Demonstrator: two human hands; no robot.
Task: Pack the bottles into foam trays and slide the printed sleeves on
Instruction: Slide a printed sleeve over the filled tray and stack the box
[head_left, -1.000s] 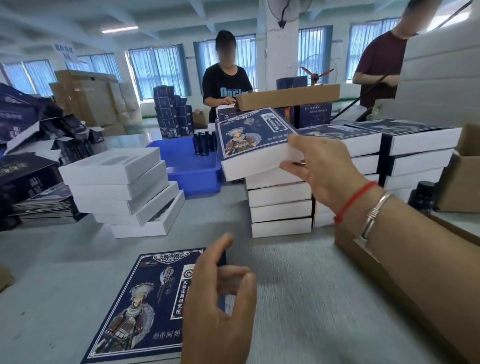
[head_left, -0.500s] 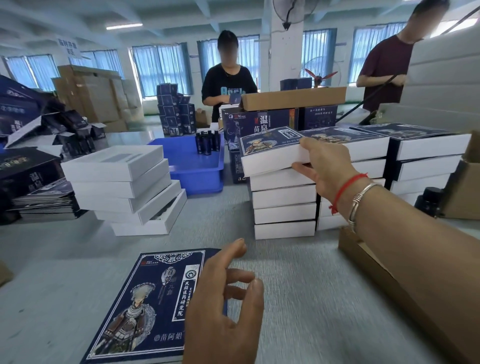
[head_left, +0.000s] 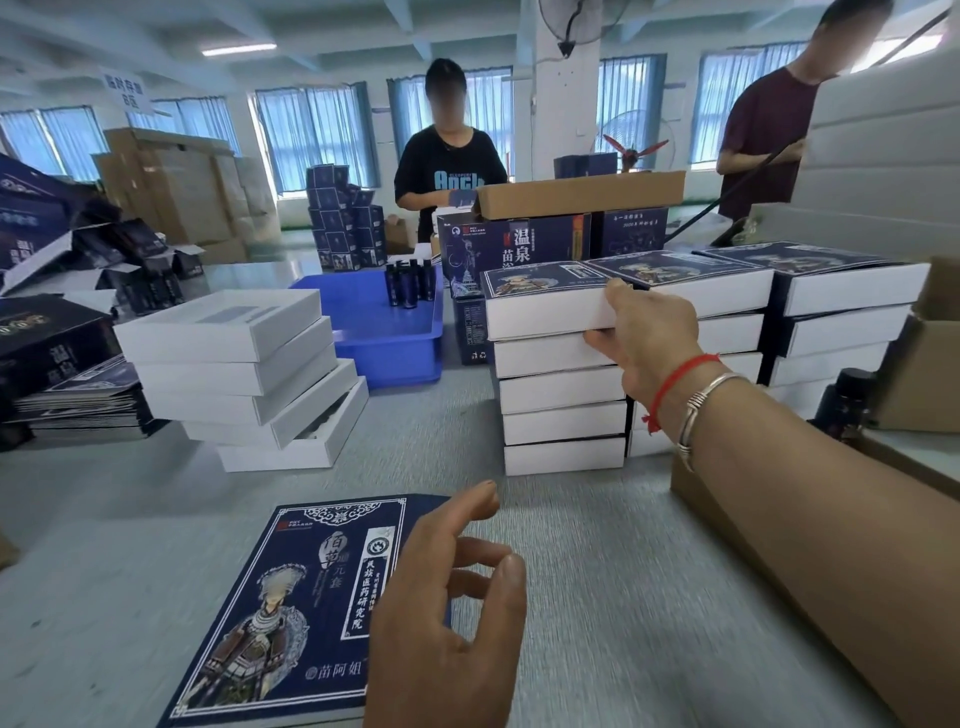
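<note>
Head view: one camera, looking forward and down across your grey worktop (head_left: 597, 597).
Finished box: sleeved box (head_left: 545, 299) lies on top of the nearest stack of finished boxes (head_left: 563, 410), roughly square with the ones beneath, likely so the pile stands straight.
Right hand: your right hand (head_left: 644, 338) reaches forward, arm extended, thumb on the box's top edge and fingers under its near side, clamped on its right end.
Left hand: your left hand (head_left: 447, 623) hovers low and near you, fingers loosely curled and apart, holding nothing.
Next sleeve: printed sleeve (head_left: 306, 608) lies flat on the worktop just under the left hand, face up, probably kept close for the next tray.
Trays: leaning pile of white foam trays (head_left: 234, 374) stands to the left, within reach.
Bottles: dark bottles (head_left: 410, 283) stand upright in a blue bin (head_left: 384, 338) behind the trays.
Stage: judged as stacking a finished box.
</note>
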